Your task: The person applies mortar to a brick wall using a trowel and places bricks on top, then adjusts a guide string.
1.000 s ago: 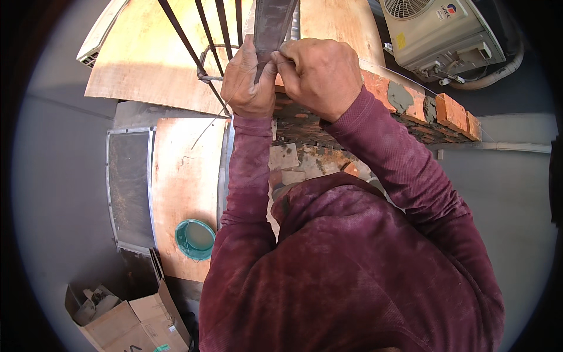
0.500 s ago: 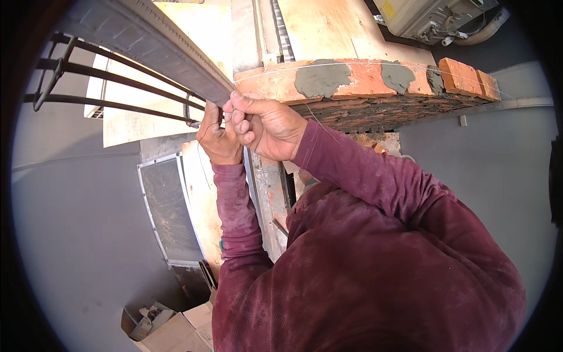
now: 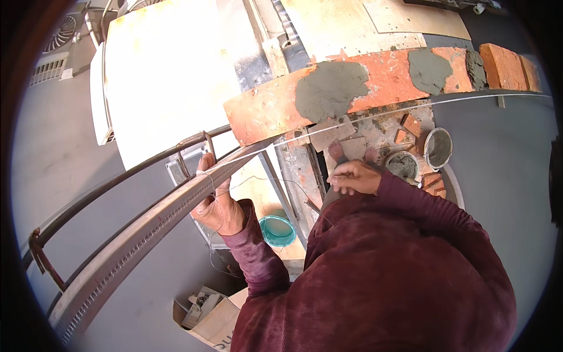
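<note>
My left hand [image 3: 220, 205] is closed round a long metal bar [image 3: 158, 226] with a row of small notches, which slants from the lower left up to the brick wall's end. A taut white string [image 3: 375, 115] runs from the bar at this hand along the wall to the far right. Loose thin line [image 3: 252, 178] loops around the left fingers and trails off. My right hand [image 3: 355, 178] hangs in front of my body, fingers curled; anything in them is too small to make out. The brick wall [image 3: 387, 73] carries grey mortar patches [image 3: 332, 88] on top.
Steel rods [image 3: 111, 190] tied with stirrups run behind the bar. Below are a teal bucket [image 3: 277, 230], a mortar bucket [image 3: 403, 166], another bucket [image 3: 438, 148], loose bricks [image 3: 434, 183] and a cardboard box [image 3: 211, 322]. Pale boards [image 3: 170, 76] lie beyond the wall.
My right hand has left the bar beside my left hand and moved down and right. The left hand stays on the bar, and the view has shifted, showing the buckets below.
</note>
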A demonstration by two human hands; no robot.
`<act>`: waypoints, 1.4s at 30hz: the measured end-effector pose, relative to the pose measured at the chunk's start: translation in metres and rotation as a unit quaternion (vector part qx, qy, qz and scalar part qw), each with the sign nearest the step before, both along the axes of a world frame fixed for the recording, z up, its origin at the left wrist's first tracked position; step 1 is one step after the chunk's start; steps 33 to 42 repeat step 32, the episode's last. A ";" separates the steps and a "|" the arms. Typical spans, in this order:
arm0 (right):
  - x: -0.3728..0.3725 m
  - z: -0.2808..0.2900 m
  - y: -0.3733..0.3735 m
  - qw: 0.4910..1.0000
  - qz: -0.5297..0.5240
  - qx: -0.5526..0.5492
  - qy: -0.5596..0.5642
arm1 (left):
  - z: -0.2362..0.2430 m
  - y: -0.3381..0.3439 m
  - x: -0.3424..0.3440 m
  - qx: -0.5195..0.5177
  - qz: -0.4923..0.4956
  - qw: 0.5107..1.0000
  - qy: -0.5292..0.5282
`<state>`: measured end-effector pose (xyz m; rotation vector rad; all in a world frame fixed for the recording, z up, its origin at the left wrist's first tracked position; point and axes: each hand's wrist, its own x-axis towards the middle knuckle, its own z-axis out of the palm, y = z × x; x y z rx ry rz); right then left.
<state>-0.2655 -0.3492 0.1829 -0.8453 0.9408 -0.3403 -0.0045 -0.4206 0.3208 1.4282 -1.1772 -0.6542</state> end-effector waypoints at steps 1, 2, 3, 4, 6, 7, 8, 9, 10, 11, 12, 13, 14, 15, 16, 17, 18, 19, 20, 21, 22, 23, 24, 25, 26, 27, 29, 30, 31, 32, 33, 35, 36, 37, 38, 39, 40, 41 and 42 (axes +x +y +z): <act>-0.011 -0.012 0.008 1.000 -0.006 0.019 0.023 | -0.002 0.002 0.002 0.007 0.009 1.000 -0.003; -0.021 -0.021 0.017 0.998 -0.011 0.038 0.045 | 0.000 0.005 0.005 0.026 0.023 0.999 0.004; -0.030 -0.030 0.026 0.997 -0.016 0.052 0.062 | 0.001 0.005 0.004 0.039 0.036 0.998 0.024; -0.038 -0.036 0.035 0.994 -0.020 0.068 0.078 | 0.005 0.006 0.004 0.051 0.044 0.997 0.024; -0.048 -0.047 0.048 0.991 -0.024 0.086 0.102 | 0.004 0.006 0.006 0.060 0.035 0.997 0.030; -0.051 -0.048 0.050 0.990 -0.023 0.088 0.109 | 0.005 0.006 0.007 0.057 0.020 0.998 0.034; -0.051 -0.049 0.051 0.989 -0.021 0.091 0.116 | 0.006 0.006 0.009 0.054 0.004 0.998 0.038; -0.052 -0.051 0.052 0.989 -0.019 0.083 0.119 | 0.006 0.004 0.012 0.053 -0.011 0.998 0.034; -0.053 -0.050 0.051 0.989 -0.018 0.074 0.123 | 0.006 0.003 0.015 0.052 -0.028 0.998 0.033; -0.053 -0.049 0.051 0.990 -0.017 0.065 0.128 | 0.005 0.002 0.018 0.050 -0.044 0.997 0.031; -0.054 -0.049 0.050 0.989 -0.016 0.057 0.138 | 0.005 0.002 0.020 0.051 -0.044 0.997 0.031; -0.055 -0.050 0.048 0.988 -0.014 0.047 0.148 | 0.004 0.002 0.021 0.050 -0.043 0.997 0.032; -0.056 -0.050 0.047 0.987 -0.013 0.037 0.158 | 0.003 0.003 0.022 0.049 -0.043 0.997 0.032; -0.058 -0.054 0.047 0.985 -0.007 0.016 0.172 | 0.003 0.004 0.020 0.047 -0.036 0.997 0.048; -0.062 -0.058 0.050 0.983 -0.003 -0.005 0.186 | 0.004 0.004 0.016 0.044 -0.030 0.997 0.063; -0.066 -0.062 0.052 0.980 0.000 -0.025 0.200 | 0.006 0.004 0.014 0.042 -0.025 0.996 0.078; -0.069 -0.066 0.056 0.980 -0.009 -0.019 0.200 | 0.007 0.003 0.013 0.045 -0.011 0.996 0.073; -0.072 -0.066 0.059 0.979 -0.018 -0.011 0.202 | 0.005 0.003 0.012 0.041 -0.003 0.997 0.067; -0.074 -0.066 0.062 0.979 -0.027 -0.003 0.204 | 0.004 0.003 0.012 0.038 0.004 0.997 0.060; -0.076 -0.066 0.066 0.977 -0.025 0.015 0.211 | 0.003 0.004 0.011 0.035 0.011 0.998 0.053; -0.076 -0.063 0.067 0.975 -0.024 0.033 0.219 | 0.004 0.004 0.008 0.033 0.018 0.998 0.050; -0.077 -0.062 0.069 0.973 -0.025 0.051 0.226 | 0.002 0.004 0.009 0.028 0.012 0.999 0.044; -0.077 -0.063 0.073 0.972 -0.032 0.055 0.227 | 0.000 0.005 0.012 0.023 0.006 0.999 0.039; -0.077 -0.065 0.078 0.971 -0.039 0.060 0.229 | -0.001 0.005 0.013 0.018 0.000 0.999 0.034; -0.078 -0.068 0.084 0.970 -0.046 0.065 0.230 | -0.001 0.005 0.012 0.018 0.003 0.999 0.029; -0.077 -0.071 0.090 0.970 -0.055 0.053 0.231 | -0.002 0.005 0.013 0.028 0.000 1.000 0.014; -0.075 -0.076 0.101 0.970 -0.070 0.023 0.231 | 0.001 0.004 0.011 0.020 -0.006 1.000 0.003; -0.076 -0.077 0.107 0.970 -0.073 0.022 0.229 | 0.000 0.005 0.012 0.019 -0.008 1.000 -0.005; -0.077 -0.079 0.112 0.968 -0.065 0.000 0.242 | -0.001 0.004 0.015 0.017 -0.024 1.000 -0.006; -0.081 -0.081 0.118 0.965 -0.057 -0.023 0.256 | -0.003 0.003 0.019 0.015 -0.039 0.999 -0.007; -0.081 -0.081 0.118 0.965 -0.057 -0.023 0.256 | -0.003 0.003 0.019 0.015 -0.039 0.999 -0.007; -0.081 -0.081 0.118 0.965 -0.057 -0.023 0.256 | -0.003 0.003 0.019 0.015 -0.039 0.999 -0.007; -0.081 -0.081 0.118 0.965 -0.057 -0.023 0.256 | -0.003 0.003 0.019 0.015 -0.039 0.999 -0.007; -0.081 -0.081 0.118 0.965 -0.057 -0.023 0.256 | -0.003 0.003 0.019 0.015 -0.039 0.999 -0.007; -0.081 -0.081 0.118 0.965 -0.057 -0.023 0.256 | -0.003 0.003 0.019 0.015 -0.039 0.999 -0.007; -0.081 -0.081 0.118 0.965 -0.057 -0.023 0.256 | -0.003 0.003 0.019 0.015 -0.039 0.999 -0.007; -0.081 -0.081 0.118 0.965 -0.057 -0.023 0.256 | -0.003 0.003 0.019 0.015 -0.039 0.999 -0.007; -0.081 -0.081 0.118 0.965 -0.057 -0.023 0.256 | -0.003 0.003 0.019 0.015 -0.039 0.999 -0.007; -0.081 -0.081 0.118 0.965 -0.057 -0.023 0.256 | -0.003 0.003 0.019 0.015 -0.039 0.999 -0.007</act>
